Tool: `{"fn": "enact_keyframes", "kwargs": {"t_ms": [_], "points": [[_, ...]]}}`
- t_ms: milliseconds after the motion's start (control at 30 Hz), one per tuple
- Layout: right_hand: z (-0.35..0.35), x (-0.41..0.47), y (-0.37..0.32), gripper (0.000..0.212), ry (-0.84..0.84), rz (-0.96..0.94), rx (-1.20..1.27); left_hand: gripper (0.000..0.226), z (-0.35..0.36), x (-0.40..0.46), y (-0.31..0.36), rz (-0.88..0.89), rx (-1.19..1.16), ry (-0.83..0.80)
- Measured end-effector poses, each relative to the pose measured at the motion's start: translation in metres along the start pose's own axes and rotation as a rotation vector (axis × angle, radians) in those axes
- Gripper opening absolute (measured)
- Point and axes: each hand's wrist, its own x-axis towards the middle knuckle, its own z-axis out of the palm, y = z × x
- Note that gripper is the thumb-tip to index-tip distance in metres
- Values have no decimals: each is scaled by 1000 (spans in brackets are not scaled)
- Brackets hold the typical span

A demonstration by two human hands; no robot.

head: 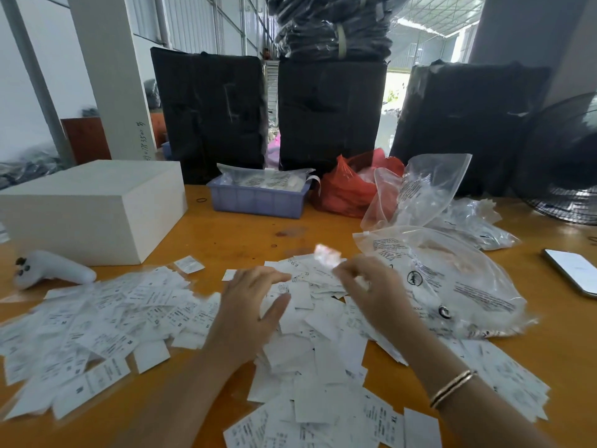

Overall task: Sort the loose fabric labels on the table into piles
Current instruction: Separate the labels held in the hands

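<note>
1. Fingers (274, 310) of the left hand (248, 315) are lying straight and slightly spread, hovering over or brushing the labels (106, 321); they are holding nothing that I can see.
2. Fingers (347, 273) of the right hand (374, 286) are curling narrow around a small blurred label (327, 255), pinching it just above the heap; motion blur is hiding the exact contact.
3. Taking the white box (93, 208) as landmark: the labels are lying in front of it and spreading rightward across the tabletop (245, 234), reaching the printed clear bag (452, 279) well to the box's right.
4. Orientation: each label is a short strip, and the long axes are running every way, with no shared direction. The pinched label's long axis is looking roughly left to right, tilted, though blur is making that uncertain.
5. Risks, as I am judging them: the two heaps are overlapping near the left hand, so a sweep there could be mixing labels already parted.
6. Pinching among stacked strips could be lifting two labels at once, sending one to the wrong pile.
7. Labels lying under the clear bag's edge could be getting missed, and those near the tabletop's front edge could be sliding off.
</note>
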Motion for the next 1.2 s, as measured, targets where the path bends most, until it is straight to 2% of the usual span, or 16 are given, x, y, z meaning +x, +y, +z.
{"fn": "enact_keyframes", "kwargs": {"t_ms": [100,233,333,400,433,500,567,633,767,867,967,1033,1100,1200], "points": [[28,-8,-16,10,-161,26,180,36,2,-3,5,-25,-178,-102],[42,-13,-19,24,-226,79,304,50,4,-2,5,-17,-175,-75],[42,-12,-20,26,-191,142,403,30,7,0,-1,36,-141,-10],[43,-12,-20,22,-146,186,439,6,7,1,-2,-57,-213,46],[43,-12,-21,18,-132,201,413,4,7,1,-3,-125,-260,82],[45,-14,-21,16,-174,130,179,10,6,2,-4,-261,-361,149],[50,-18,-18,32,-322,-46,-112,15,4,3,-6,-352,-447,200],[54,-21,-17,43,-424,-141,-285,16,2,4,-8,-401,-481,227],[57,-23,-16,34,-311,-208,-301,14,1,4,-12,-438,-531,262],[56,-26,-14,38,-275,-211,-305,14,1,4,-9,-461,-596,249],[55,-24,-15,28,-221,-94,-58,21,0,4,-5,-441,-623,227],[49,-21,-17,28,-76,101,241,24,0,4,-3,-432,-641,203],[41,-18,-16,37,22,305,478,19,0,4,-3,-441,-659,166],[33,-16,-11,24,69,500,822,8,1,5,0,-435,-679,132]]}}
